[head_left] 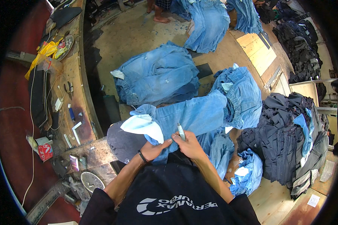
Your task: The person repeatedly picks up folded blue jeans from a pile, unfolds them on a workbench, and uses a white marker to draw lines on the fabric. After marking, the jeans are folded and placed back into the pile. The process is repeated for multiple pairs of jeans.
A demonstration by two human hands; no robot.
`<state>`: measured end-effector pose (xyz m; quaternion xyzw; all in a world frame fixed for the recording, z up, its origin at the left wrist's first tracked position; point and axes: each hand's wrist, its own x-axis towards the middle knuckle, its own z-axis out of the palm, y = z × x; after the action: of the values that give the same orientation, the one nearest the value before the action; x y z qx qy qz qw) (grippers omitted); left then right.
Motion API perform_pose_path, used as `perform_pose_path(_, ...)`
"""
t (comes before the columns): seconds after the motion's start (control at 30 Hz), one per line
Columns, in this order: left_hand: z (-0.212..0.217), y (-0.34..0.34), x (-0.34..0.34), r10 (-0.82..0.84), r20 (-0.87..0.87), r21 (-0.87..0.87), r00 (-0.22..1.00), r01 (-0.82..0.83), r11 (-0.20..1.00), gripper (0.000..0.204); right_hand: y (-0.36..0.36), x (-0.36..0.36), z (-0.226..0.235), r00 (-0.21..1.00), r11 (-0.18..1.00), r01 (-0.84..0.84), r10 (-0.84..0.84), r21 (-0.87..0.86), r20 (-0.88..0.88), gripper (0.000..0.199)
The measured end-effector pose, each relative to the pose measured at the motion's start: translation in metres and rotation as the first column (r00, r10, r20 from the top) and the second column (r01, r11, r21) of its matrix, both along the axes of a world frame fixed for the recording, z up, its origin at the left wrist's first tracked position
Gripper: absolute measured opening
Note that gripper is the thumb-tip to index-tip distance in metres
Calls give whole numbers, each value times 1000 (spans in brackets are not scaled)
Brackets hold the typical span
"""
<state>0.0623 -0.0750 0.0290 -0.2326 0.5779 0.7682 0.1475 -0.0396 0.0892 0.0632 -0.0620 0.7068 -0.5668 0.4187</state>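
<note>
A small slim grey metal tool is pinched upright in the closed grip of the right hand, its tip resting on a pair of faded light-blue denim jeans. The denim edge is clamped by the left hand, fingers curled and thumb pressed on the cloth, just beside the right. The jeans are spread before the person, with a white pocket lining turned out at the left. More blue jeans are heaped on the floor beyond, and dark folded garments are stacked to the right. A cluttered wooden counter runs along the left.
</note>
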Motion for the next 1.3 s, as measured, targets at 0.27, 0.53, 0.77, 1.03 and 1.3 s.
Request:
perform_pose_path(0.27,3,-6,5,20,52,126,998,-26,992,24,11,-1,2,898,988,150,-146,24,415,17)
perform_pose_path(0.53,-13,-1,-3,-94,21,-17,995,95,995,26,9,5,-23,994,997,4,4,75,-108,20)
perform_pose_path(0.77,-5,-3,6,21,33,73,999,-23,997,26,9,2,-8,925,987,160,-145,-15,350,16)
perform_pose_path(1.03,-8,-4,0,-48,75,33,996,45,998,22,4,-8,10,957,996,44,-65,81,281,17)
perform_pose_path(1.3,-14,-5,-1,-101,109,48,989,97,994,27,20,-22,11,959,973,-218,198,81,205,18)
